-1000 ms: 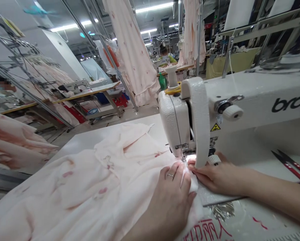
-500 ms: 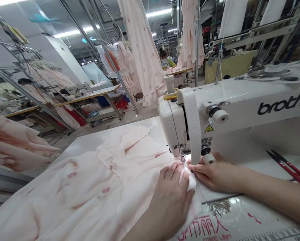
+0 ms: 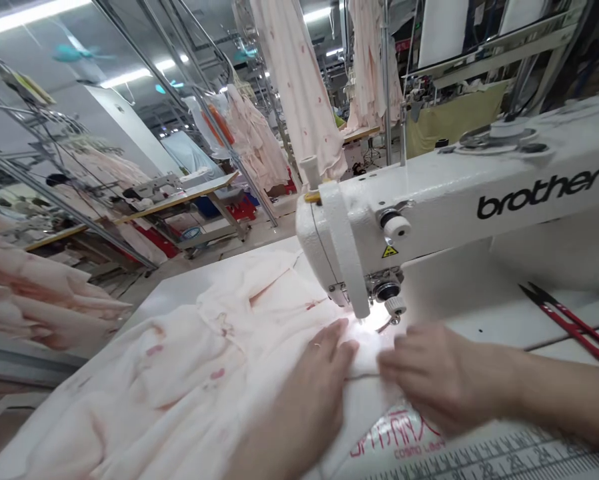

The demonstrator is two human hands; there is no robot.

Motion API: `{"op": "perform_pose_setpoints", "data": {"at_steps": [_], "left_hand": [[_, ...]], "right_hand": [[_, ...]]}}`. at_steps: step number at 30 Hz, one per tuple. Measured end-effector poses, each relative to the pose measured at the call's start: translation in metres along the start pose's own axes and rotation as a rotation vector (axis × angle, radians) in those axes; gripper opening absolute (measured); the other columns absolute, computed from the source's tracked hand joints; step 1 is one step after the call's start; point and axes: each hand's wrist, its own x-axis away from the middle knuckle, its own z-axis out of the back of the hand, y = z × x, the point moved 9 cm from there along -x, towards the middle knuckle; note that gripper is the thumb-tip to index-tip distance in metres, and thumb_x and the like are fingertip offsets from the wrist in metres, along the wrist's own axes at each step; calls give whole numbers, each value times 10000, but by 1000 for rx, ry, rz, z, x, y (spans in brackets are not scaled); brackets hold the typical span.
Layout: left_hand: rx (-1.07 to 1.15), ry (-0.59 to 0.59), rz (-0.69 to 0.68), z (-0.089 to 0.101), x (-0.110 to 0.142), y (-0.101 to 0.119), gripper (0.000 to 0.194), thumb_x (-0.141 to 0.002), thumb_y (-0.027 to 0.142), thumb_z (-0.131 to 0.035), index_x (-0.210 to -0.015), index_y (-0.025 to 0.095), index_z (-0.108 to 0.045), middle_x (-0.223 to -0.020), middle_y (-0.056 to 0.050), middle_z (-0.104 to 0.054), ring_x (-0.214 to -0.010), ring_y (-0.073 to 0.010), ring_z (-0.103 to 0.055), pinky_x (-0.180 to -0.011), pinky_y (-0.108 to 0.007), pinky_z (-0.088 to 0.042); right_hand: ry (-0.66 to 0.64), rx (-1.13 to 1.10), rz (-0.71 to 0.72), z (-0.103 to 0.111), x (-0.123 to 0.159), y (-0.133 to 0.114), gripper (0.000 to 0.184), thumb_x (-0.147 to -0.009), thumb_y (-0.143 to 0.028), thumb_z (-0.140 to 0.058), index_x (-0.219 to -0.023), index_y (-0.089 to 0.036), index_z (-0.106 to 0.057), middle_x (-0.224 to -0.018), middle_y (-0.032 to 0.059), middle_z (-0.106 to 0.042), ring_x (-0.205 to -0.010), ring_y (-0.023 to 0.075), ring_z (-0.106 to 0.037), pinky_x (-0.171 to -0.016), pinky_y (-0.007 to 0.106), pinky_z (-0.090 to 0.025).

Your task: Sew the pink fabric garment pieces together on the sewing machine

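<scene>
Pale pink printed fabric (image 3: 179,380) lies in soft folds over the left of the sewing table, its right edge reaching under the lit needle area of a white sewing machine (image 3: 439,207). My left hand (image 3: 312,383) rests on this fabric just in front of the needle, fingers stretched out and thumb apart. To its right, my right hand (image 3: 439,373) is smeared by motion. Its fingers are curled at the fabric's edge and appear to pinch it. The needle and presser foot are lost in glare.
Red-handled thread snips (image 3: 572,327) lie on the table at right. A printed ruler strip (image 3: 509,453) runs along the front edge. Pink garments (image 3: 299,87) hang beyond the machine and at far left (image 3: 44,287). Another worktable (image 3: 179,200) stands behind.
My right hand has come from beside the needle toward me, to the fabric's near edge. My left hand has slid slightly left and its thumb shifted. The view has turned a little to the right.
</scene>
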Motion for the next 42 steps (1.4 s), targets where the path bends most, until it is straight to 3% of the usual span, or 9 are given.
{"op": "perform_pose_setpoints", "data": {"at_steps": [5, 8, 11, 13, 18, 21, 25, 32, 42], "left_hand": [[-58, 288, 22, 18, -7, 15, 240, -721, -4, -358, -851, 138, -501, -831, -91, -530, -717, -196, -481, -611, -350, -450], [-64, 264, -132, 13, -9, 33, 159, -773, 52, -357, -820, 117, -495, -680, -62, -489, -592, -169, -439, -489, -278, -391], [-105, 182, -308, 4, -5, 48, 137, -813, 99, -382, -837, 102, -517, -629, -41, -476, -543, -155, -419, -441, -254, -328], [-96, 186, -320, 4, -4, 50, 143, -813, 94, -395, -841, 102, -535, -628, -41, -485, -545, -152, -426, -449, -252, -324], [92, 117, -54, -2, -10, 38, 203, -796, 102, -387, -773, 149, -583, -657, -49, -505, -568, -146, -461, -476, -242, -369], [59, 148, -11, -2, -8, 41, 216, -790, 113, -385, -748, 151, -594, -649, -55, -509, -572, -158, -464, -474, -261, -372], [-11, 267, -95, 7, 2, 47, 193, -767, 70, -409, -817, 116, -589, -789, -98, -582, -744, -209, -522, -632, -366, -428], [-6, 247, -377, 4, 17, 42, 205, -787, 91, -399, -868, 112, -585, -1014, -117, -610, -983, -238, -524, -781, -386, -432], [18, 287, -376, 0, 7, 25, 242, -802, 139, -349, -878, 126, -578, -1016, -120, -603, -982, -252, -524, -768, -419, -438]], "right_hand": [[-278, 85, 137, -18, 3, -51, 50, -710, -212, -510, -736, -184, -542, -763, 63, -617, -480, 162, -470, -379, 306, -290], [-302, 146, 175, -20, 3, -58, 142, -649, -155, -513, -788, -181, -525, -912, 110, -626, -512, 178, -511, -369, 307, -318], [-290, 158, 170, -19, 1, -56, 175, -609, -53, -481, -717, -185, -520, -732, 67, -612, -538, 182, -524, -370, 287, -331], [-282, 159, 174, -18, 0, -57, 185, -598, -32, -468, -687, -186, -521, -649, 49, -576, -565, 190, -531, -371, 284, -332], [-245, 139, 175, -17, 1, -59, 160, -590, -34, -489, -632, -185, -521, -560, 22, -515, -506, 176, -469, -360, 292, -276], [-51, 28, 74, -2, 0, -44, 166, -711, -135, -460, -559, -184, -507, -519, 15, -482, -462, 153, -387, -395, 304, -266], [144, -41, -80, 11, 4, -16, 219, -783, -152, -396, -635, -156, -557, -638, 67, -560, -618, 181, -462, -566, 343, -346], [-27, -73, -109, -13, 0, -14, 153, -741, -101, -437, -730, -147, -582, -742, 83, -588, -727, 200, -499, -662, 344, -381], [35, -128, -136, -11, -6, 5, 272, -825, -107, -332, -748, -131, -592, -724, 75, -582, -716, 194, -506, -648, 345, -382]]}}
